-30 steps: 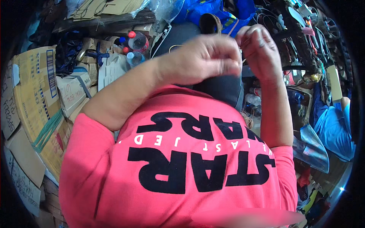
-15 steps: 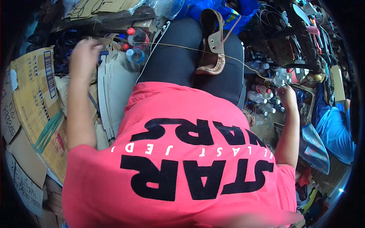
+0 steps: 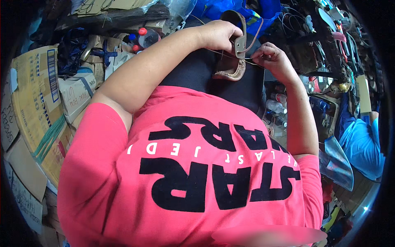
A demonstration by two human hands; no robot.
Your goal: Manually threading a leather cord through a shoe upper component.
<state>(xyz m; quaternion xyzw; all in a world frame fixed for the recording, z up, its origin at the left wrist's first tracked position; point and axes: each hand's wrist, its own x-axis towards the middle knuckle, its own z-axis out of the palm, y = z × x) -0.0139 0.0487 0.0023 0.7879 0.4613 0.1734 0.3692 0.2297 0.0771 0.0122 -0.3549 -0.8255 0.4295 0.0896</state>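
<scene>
A brown leather shoe upper (image 3: 230, 75) with eyelets and stitching along its lower edge rests across my dark-trousered thighs. My left hand (image 3: 222, 35) is closed on it, thumb and fingers pinching close to the flap with the eyelets. Just right of the leather, my right hand (image 3: 269, 59) is closed in a pinch on a thin light thread (image 3: 256, 64) that runs to the upper. A thin dark length, perhaps a needle, also reaches from those fingers toward the leather; its kind is unclear. A brown strap curves up from the upper.
Bottles with red and blue caps (image 3: 147, 38) stand left of my legs, and several clear bottles (image 3: 276, 106) to the right. Cardboard boxes (image 3: 35, 78) line the left side. Blue plastic (image 3: 267, 12) lies beyond the upper. Another person in blue (image 3: 364, 142) is at far right.
Both hands have come in from wide apart, where the thread was stretched across my thighs. Now they are together at the shoe upper, the left one gripping it.
</scene>
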